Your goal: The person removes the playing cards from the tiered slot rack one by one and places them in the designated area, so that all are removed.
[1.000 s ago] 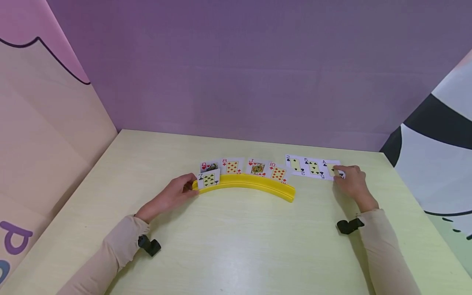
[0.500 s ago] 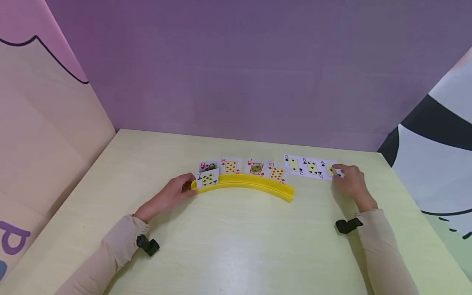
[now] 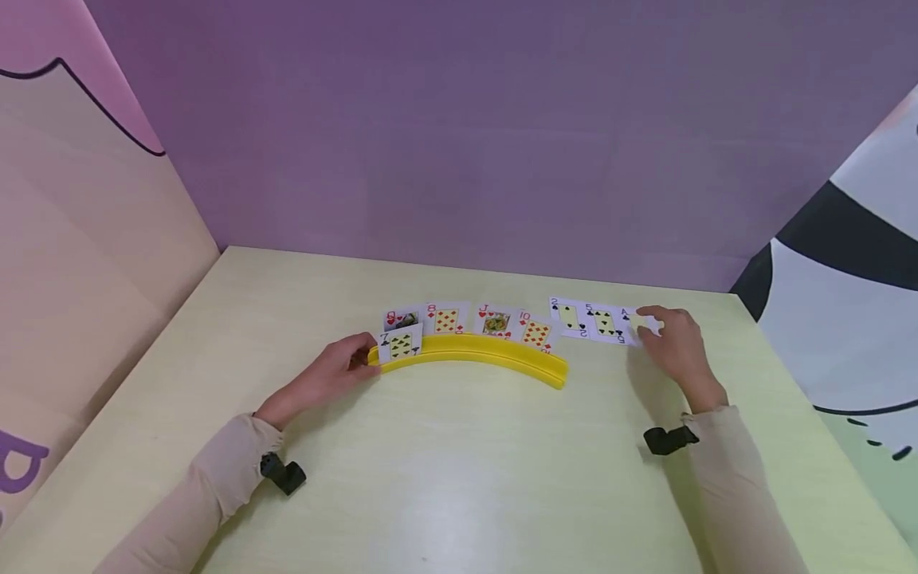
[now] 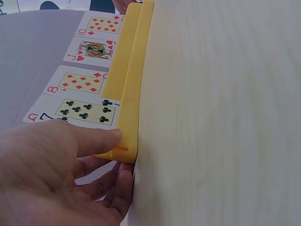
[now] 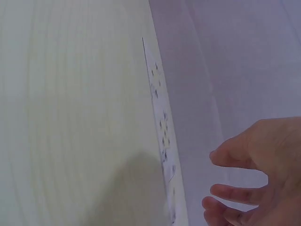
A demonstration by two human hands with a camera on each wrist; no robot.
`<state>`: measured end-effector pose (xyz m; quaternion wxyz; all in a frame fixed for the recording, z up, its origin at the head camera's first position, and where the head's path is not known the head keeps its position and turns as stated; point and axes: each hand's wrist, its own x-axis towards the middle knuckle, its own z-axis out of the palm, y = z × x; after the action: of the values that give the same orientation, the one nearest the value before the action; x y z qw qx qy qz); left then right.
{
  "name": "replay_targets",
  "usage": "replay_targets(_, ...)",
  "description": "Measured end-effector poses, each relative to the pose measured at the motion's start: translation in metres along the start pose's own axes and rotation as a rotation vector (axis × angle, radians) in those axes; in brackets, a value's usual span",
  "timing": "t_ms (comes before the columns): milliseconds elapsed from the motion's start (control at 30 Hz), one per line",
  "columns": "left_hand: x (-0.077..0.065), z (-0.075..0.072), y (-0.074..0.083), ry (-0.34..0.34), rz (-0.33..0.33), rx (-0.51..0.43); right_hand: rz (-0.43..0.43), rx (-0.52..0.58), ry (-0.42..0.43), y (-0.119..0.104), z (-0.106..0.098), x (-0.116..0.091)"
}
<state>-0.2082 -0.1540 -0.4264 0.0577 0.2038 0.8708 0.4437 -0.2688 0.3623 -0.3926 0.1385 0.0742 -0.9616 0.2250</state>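
My left hand (image 3: 328, 375) grips the left end of a curved yellow card holder (image 3: 495, 351), thumb on its front and fingers behind. A seven of clubs (image 3: 400, 343) stands in the front slot, overlapping a queen (image 3: 400, 320). Behind the holder's front wall stand an eight of diamonds (image 3: 446, 320), a jack of hearts (image 3: 495, 323) and a ten of diamonds (image 3: 535, 333). To the right, a two (image 3: 569, 317), a five (image 3: 605, 322) and an ace (image 3: 629, 323) lie in a row. Over the ace is my right hand (image 5: 263, 165), thumb and fingers apart, nothing between them.
The pale wooden table (image 3: 459, 478) meets a purple backdrop (image 3: 459, 159) close behind the cards. Patterned panels rise at the left and right. A small black camera (image 3: 283, 473) is strapped to the left wrist, another black camera (image 3: 670, 440) to the right.
My right hand has lifted a little and shifted left over the ace, its thumb and fingers parting. My left hand stays on the holder. The whole head view has drifted slightly.
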Motion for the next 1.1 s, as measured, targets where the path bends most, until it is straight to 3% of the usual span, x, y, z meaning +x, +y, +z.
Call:
replay_targets(200,0.001,0.002,0.004,0.005,-0.005,-0.001,-0.078,-0.001,0.052,-0.022,-0.01,0.001)
replay_targets(500,0.0,0.002,0.005,0.0,-0.01,0.005,-0.149,0.069,0.081,-0.088,-0.021,-0.002)
replay_targets(933,0.0,0.004,0.005,0.009,-0.019,-0.002,-0.238,0.114,0.078,-0.162,-0.016,-0.005)
replay_targets(1100,-0.001,0.005,0.005,0.012,-0.027,-0.005,-0.309,0.147,0.066,-0.19,-0.01,-0.013)
